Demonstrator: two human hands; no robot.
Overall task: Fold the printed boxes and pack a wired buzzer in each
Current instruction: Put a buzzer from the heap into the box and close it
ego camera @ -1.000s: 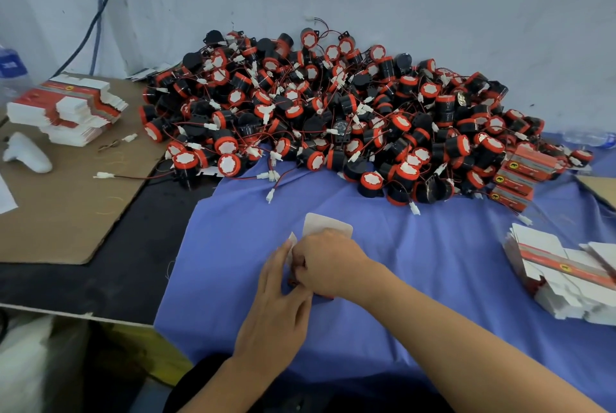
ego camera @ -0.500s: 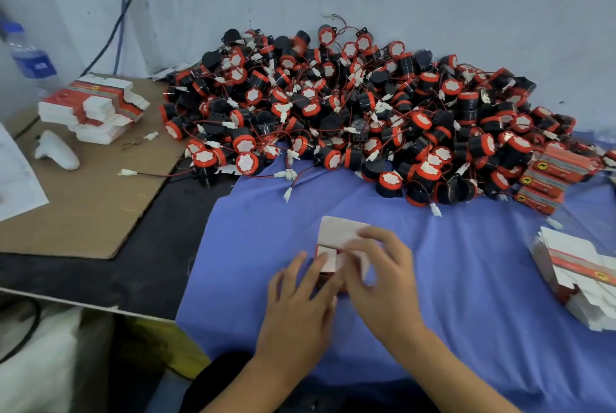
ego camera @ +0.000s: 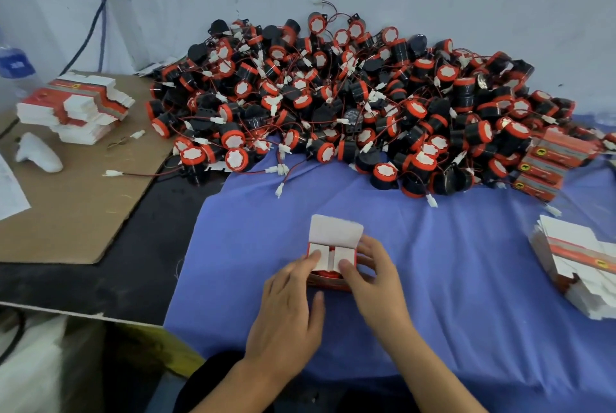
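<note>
A small red printed box (ego camera: pixel 330 257) stands on the blue cloth (ego camera: pixel 450 262) in front of me. Its two white side flaps are folded inward and its white lid flap stands up at the back. A red buzzer top shows in the gap between the flaps. My left hand (ego camera: pixel 290 309) holds the box's left side, with a fingertip pressing the left flap. My right hand (ego camera: pixel 373 279) grips the right side, its thumb on the right flap. A big heap of black and red wired buzzers (ego camera: pixel 350 102) lies behind.
Flat box blanks are stacked at the right edge (ego camera: pixel 580 266) and on the brown cardboard (ego camera: pixel 73 179) at the left (ego camera: pixel 76 106). Packed red boxes (ego camera: pixel 550 162) lie at the heap's right end. A white object (ego camera: pixel 36 152) and a bottle (ego camera: pixel 13 62) sit far left.
Both hands have shifted from covering the box to holding its sides, and the two side flaps are now folded down over the buzzer. The lid flap still stands up.
</note>
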